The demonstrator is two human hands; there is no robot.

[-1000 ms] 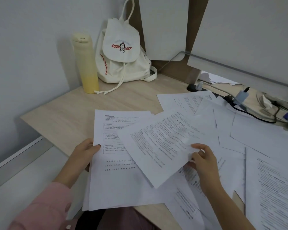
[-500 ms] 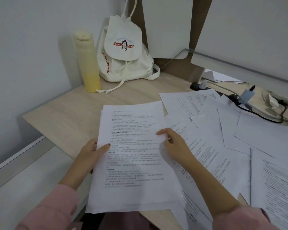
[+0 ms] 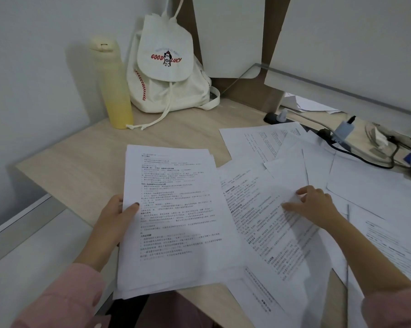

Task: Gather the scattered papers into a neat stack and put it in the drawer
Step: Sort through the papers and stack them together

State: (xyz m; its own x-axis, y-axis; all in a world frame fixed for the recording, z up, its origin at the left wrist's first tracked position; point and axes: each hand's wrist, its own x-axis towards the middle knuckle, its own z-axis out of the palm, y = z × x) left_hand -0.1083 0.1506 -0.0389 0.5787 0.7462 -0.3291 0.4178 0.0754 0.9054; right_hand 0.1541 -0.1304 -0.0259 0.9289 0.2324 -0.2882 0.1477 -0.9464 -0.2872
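A stack of printed white papers (image 3: pixel 173 216) rests on the front left of the wooden desk (image 3: pixel 81 166), hanging over its front edge. My left hand (image 3: pixel 115 221) grips the stack's left edge, thumb on top. My right hand (image 3: pixel 313 205) lies on a loose printed sheet (image 3: pixel 268 221) just right of the stack, fingers pressing it, thumb spread. Several more scattered papers (image 3: pixel 365 192) cover the desk's right side, overlapping one another. No drawer is in view.
A yellow bottle (image 3: pixel 112 84) and a white drawstring backpack (image 3: pixel 169 67) stand at the back left by the wall. A black cable (image 3: pixel 356 156), a plug and small items lie at the back right under a raised grey shelf (image 3: pixel 341 91).
My right hand laid the sheet it carried onto the stack, then moved right onto another loose sheet. My left hand kept its grip on the stack's left edge.
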